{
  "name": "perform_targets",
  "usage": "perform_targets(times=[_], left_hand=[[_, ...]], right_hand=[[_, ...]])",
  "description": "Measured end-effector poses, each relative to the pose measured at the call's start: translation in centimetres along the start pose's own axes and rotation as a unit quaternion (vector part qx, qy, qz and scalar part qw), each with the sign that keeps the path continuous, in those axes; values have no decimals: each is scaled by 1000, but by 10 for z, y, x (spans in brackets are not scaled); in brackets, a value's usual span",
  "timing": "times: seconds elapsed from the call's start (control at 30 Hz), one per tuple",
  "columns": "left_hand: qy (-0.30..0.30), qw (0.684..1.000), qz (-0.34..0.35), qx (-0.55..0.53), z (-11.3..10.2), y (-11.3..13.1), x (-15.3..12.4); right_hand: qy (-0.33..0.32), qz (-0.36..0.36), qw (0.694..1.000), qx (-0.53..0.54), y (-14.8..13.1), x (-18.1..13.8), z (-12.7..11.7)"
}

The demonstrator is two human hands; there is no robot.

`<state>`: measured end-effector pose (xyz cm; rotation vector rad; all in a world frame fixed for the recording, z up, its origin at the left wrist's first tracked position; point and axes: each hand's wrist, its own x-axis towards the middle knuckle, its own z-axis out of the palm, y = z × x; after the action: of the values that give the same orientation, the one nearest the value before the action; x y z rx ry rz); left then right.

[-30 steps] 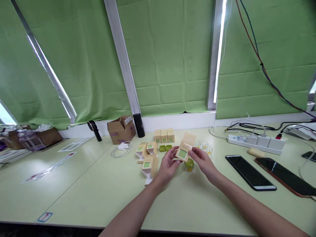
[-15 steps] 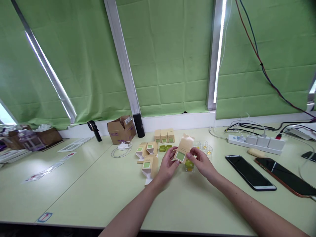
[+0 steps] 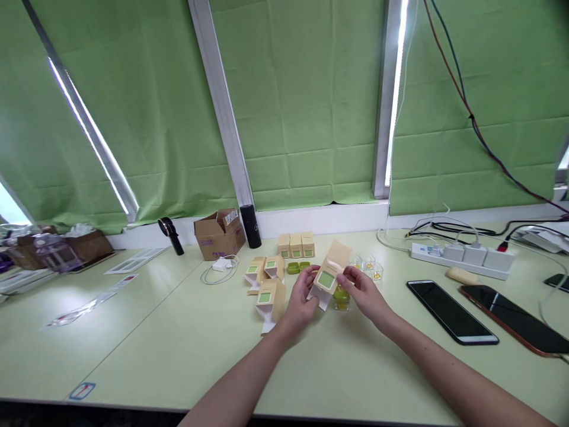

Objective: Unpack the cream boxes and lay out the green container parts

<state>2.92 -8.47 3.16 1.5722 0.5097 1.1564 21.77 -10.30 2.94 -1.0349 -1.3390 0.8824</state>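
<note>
Tan little box (image 3: 329, 273) w/ green window sits between both hands, up off the desk (image 3: 178, 344). Left hand (image 3: 303, 299) pinches its bottom, right hand (image 3: 363, 290) pinches its side. Green jar (image 3: 341, 296) just under it.

Pale green worktop (image 3: 178, 356) fills the lower frame: cartons (image 3: 296, 244) at centre, box (image 3: 217, 234) to their left, phones (image 3: 451, 311) and power strip (image 3: 462, 256) right.
</note>
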Motion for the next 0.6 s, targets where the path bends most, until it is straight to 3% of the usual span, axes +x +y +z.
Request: perform_targets(times=[0.17, 0.4, 0.6], left_hand=[[2, 999, 8, 36, 1, -3, -2], [-27, 983, 36, 178, -1, -6, -3], [12, 975, 46, 218, 1, -2, -3]], right_hand=[[6, 28, 999, 43, -9, -1, 0], [33, 68, 995, 66, -20, -1, -3], [17, 56, 995, 77, -20, -1, -3]])
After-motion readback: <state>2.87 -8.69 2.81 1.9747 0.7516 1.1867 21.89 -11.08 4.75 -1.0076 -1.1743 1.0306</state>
